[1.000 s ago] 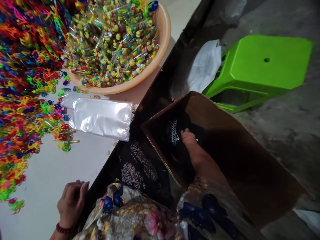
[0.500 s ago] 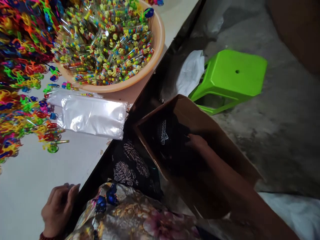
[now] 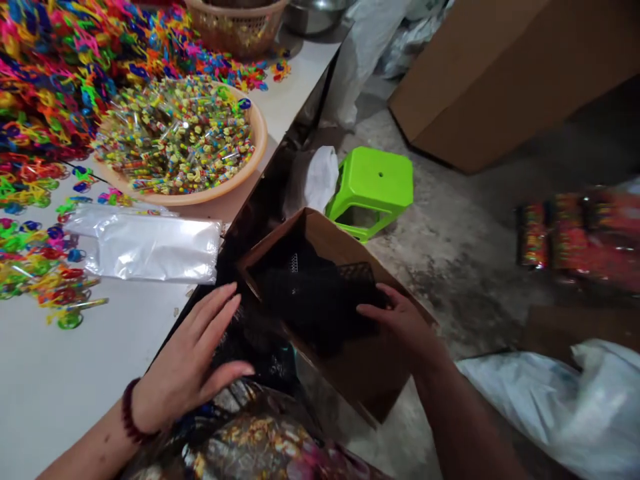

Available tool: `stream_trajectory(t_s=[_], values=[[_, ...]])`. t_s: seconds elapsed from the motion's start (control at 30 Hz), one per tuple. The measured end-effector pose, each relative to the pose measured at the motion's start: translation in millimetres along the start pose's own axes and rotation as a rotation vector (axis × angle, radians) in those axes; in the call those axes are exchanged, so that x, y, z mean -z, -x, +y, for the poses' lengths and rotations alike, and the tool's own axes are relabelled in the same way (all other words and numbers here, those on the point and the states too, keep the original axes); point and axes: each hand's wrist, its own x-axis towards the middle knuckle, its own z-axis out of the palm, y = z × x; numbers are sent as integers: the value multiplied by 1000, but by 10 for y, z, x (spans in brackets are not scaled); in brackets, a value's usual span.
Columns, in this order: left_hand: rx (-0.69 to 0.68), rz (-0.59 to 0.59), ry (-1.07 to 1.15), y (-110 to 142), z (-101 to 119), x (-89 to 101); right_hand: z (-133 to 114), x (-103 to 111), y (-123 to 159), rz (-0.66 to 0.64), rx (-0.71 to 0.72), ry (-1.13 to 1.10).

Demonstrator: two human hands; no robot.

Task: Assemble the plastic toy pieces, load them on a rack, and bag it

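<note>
My right hand (image 3: 397, 317) pinches the edge of a black cloth (image 3: 320, 300) with an openwork, net-like trim. The cloth lies bunched within a brown cardboard box (image 3: 385, 383), partly lifted toward its rim; its full shape is lost in shadow. My left hand (image 3: 195, 357), fingers stretched and thumb apart, hovers by the table's edge, left of the box, and holds nothing. A stack of clear plastic bags (image 3: 155, 247) lies on the white table (image 3: 45, 380) just beyond my left fingertips.
An orange basin (image 3: 257, 143) full of small candy-filled tubes stands on the table beside heaped colourful plastic pieces (image 3: 60, 73). A green stool (image 3: 380, 177) is behind the box. On the floor are a white sack (image 3: 540, 400), red packs (image 3: 595, 233) and a large carton (image 3: 480, 87).
My left hand has come forward from the table's near edge and opened out. My right hand has raised the black cloth higher in the box. The view has swung to the right.
</note>
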Motion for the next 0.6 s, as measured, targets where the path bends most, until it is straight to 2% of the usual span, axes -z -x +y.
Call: stream_trajectory(t_s=[0.07, 0.13, 0.2, 0.23, 0.27, 0.3, 0.37, 0.43, 0.47, 0.53, 0.6], values=[[-30, -83, 66, -270, 110, 13, -128, -170, 308, -116, 76, 28], [-11, -255, 182, -385, 162, -41, -226, -316, 591, -254, 143, 86], [71, -473, 311, -377, 154, -146, -236, -412, 750, -392, 172, 115], [132, -553, 371, -339, 129, -202, -194, -432, 753, -434, 181, 110], [207, -585, 426, -286, 93, -253, -120, -429, 696, -445, 193, 100], [290, -569, 483, -221, 48, -293, -18, -402, 580, -415, 201, 102], [481, -417, 625, -56, -61, -331, 245, -282, 206, -244, 188, 215], [705, -207, 796, 153, -181, -322, 526, -119, -245, 15, 20, 591], [813, -113, 883, 276, -240, -311, 655, -41, -455, 80, -44, 678], [986, 49, 1012, 552, -353, -299, 871, 73, -769, 119, -129, 782], [1105, 206, 1069, 844, -459, -322, 1025, 120, -910, 119, -186, 852]])
